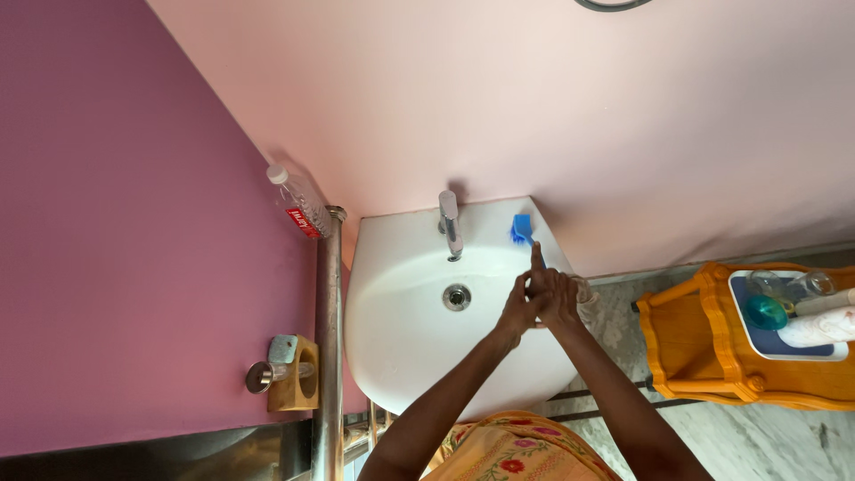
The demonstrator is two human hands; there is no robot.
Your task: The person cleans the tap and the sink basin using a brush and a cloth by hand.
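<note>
Standing by: both hands met over the white basin (401, 303), centre of frame.
Left hand (519, 309): curled around the brush handle.
Right hand (561, 298): closed over the same handle.
Brush (522, 230): blue head above the hands, on the rim right of the tap (450, 223).
Upper left: clear bottle (299, 202).

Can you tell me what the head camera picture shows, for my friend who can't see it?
Looking down, a person's left hand and right hand are pressed together over a white sink, right by a blue brush on its rim. A metal tap stands against the pink wall; an orange stool is on the right.
</note>
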